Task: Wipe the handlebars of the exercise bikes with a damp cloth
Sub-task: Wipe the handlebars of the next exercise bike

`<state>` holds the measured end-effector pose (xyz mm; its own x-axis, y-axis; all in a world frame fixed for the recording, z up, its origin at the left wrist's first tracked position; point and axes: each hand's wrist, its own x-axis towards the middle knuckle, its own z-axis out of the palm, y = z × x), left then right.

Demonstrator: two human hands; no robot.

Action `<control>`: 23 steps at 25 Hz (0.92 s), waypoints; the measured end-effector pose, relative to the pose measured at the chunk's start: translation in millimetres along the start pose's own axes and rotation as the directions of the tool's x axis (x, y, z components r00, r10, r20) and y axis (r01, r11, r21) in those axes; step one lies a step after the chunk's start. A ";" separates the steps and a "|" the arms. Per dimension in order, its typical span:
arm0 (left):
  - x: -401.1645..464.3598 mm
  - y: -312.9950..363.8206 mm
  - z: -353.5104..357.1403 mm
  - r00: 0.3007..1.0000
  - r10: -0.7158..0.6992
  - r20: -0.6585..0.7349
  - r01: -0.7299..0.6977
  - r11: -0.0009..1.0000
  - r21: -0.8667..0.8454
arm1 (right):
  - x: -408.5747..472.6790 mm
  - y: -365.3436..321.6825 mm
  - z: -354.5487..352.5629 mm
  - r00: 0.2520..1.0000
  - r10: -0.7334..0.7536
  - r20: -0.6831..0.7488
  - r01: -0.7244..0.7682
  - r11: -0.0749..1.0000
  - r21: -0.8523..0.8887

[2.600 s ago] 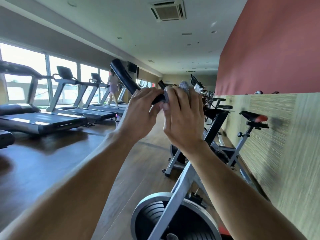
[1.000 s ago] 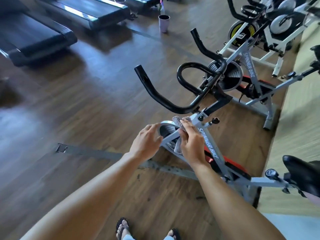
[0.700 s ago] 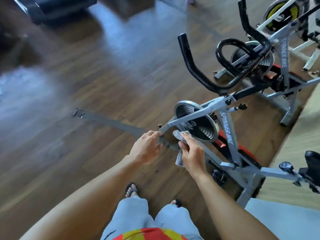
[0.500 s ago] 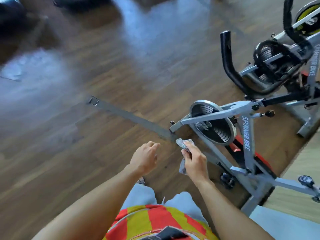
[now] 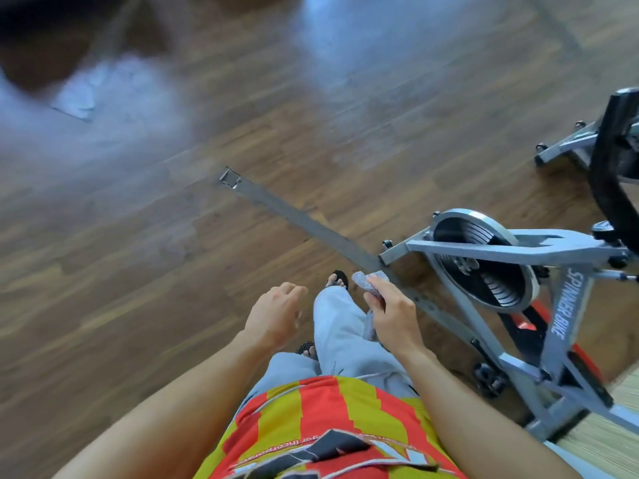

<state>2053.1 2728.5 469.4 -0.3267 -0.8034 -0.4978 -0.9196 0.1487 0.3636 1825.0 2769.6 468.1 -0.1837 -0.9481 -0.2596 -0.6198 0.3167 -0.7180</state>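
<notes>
1. Since half a second ago the view tips further down: the striped shirt (image 5: pixel 328 423) fills more of the bottom edge, and the bike (image 5: pixel 549 267) slides right, its handlebar (image 5: pixel 612 160) now cut by the frame edge.
2. The left hand (image 5: pixel 275 314) hangs over the floor, fingers loosely curled and empty.
3. The right hand (image 5: pixel 392 311) pinches the grey cloth (image 5: pixel 366 281) between thumb and fingers, well apart from the handlebar.
4. Beyond, a grey strip (image 5: pixel 294 216) crosses the wooden floor (image 5: pixel 138 271).
</notes>
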 end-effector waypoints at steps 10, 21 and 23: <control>168.4 6.1 -133.1 0.995 -0.035 -0.097 0.037 0.999 0.016 | 202.7 -53.3 -34.4 0.998 -0.026 0.064 0.022 0.998 0.054; 395.9 41.4 -241.8 0.980 0.199 0.006 -0.199 0.979 0.044 | 390.5 -66.3 -85.8 0.968 0.177 -0.177 -0.161 0.982 0.100; 445.1 49.2 -273.1 0.960 0.273 0.066 -0.277 0.958 0.074 | 422.4 -72.9 -99.7 0.928 0.267 -0.260 -0.238 0.961 0.140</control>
<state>1922.0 2220.8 480.7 -0.5789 -0.6924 -0.4306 -0.8064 0.4080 0.4281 1716.5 2343.2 475.1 -0.5341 -0.8027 -0.2652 -0.4456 0.5339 -0.7186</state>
